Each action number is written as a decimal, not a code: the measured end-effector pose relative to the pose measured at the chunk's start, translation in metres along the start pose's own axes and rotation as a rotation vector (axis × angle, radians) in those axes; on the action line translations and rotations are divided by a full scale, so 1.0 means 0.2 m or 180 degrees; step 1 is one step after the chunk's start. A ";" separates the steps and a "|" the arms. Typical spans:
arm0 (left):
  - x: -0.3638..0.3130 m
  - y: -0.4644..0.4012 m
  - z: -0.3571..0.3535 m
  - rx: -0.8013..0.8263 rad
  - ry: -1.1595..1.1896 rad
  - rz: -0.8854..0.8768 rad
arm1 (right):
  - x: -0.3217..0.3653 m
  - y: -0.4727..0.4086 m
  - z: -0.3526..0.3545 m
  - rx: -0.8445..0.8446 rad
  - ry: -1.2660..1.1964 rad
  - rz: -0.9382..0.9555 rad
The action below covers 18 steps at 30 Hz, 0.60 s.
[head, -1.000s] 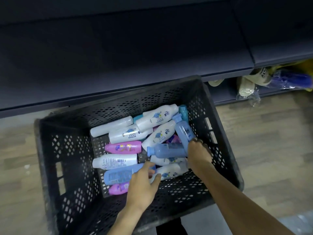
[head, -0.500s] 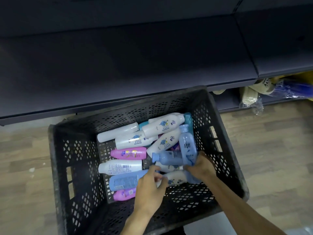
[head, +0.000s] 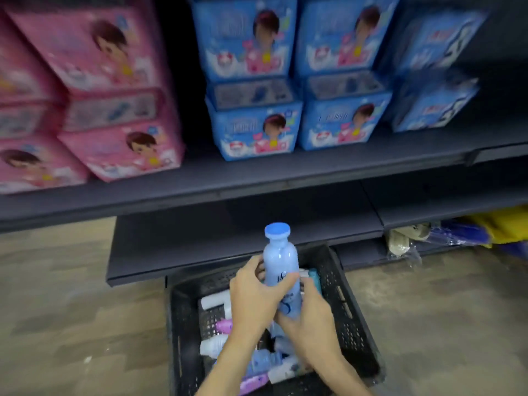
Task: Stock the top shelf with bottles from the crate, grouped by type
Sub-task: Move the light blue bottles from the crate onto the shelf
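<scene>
A light blue bottle [head: 280, 264] with a darker blue cap stands upright above the black plastic crate [head: 351, 318]. My left hand [head: 254, 301] grips its body from the left, and my right hand [head: 311, 312] grips its lower part from the right. Inside the crate lie several bottles: white bottles [head: 214, 300], a pink bottle [head: 224, 325] and a purple bottle [head: 254, 382], partly hidden by my arms. The crate sits on the floor in front of dark shelving.
A dark shelf [head: 257, 181] carries stacked pink boxes [head: 114, 110] on the left and blue boxes [head: 285, 81] on the right. Below it a bare dark shelf [head: 200, 238] juts out over the crate. Bagged goods [head: 414, 238] lie low right.
Both hands have lifted a blue bottle out of the crate and hold it upright. My view has tilted up, so the stocked shelf with boxes now shows.
</scene>
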<state>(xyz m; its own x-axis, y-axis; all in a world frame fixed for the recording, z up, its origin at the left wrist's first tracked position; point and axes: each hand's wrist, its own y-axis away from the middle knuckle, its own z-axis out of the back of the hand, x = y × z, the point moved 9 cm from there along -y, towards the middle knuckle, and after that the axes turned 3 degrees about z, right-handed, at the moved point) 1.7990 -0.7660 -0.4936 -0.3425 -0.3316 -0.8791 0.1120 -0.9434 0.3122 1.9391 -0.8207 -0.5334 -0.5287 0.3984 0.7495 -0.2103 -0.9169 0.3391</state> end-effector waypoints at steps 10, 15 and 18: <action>-0.99 0.17 0.47 -0.0408 -0.0013 -0.1132 | 0.90 0.13 0.52 -0.0441 -0.0211 0.1090; -1.36 0.25 0.65 -0.0684 -0.0133 -0.1585 | 1.26 0.22 0.74 -0.0666 -0.0238 0.1671; -1.59 0.32 0.76 -0.0847 -0.0111 -0.1859 | 1.47 0.27 0.88 -0.0811 -0.0272 0.1930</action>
<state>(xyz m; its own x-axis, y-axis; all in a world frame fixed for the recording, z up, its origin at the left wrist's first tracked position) 1.7734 -0.7190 -0.1404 -0.4466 0.2338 -0.8636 0.1239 -0.9398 -0.3185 1.9172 -0.7503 -0.1949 -0.5496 -0.1993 0.8113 -0.0895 -0.9515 -0.2943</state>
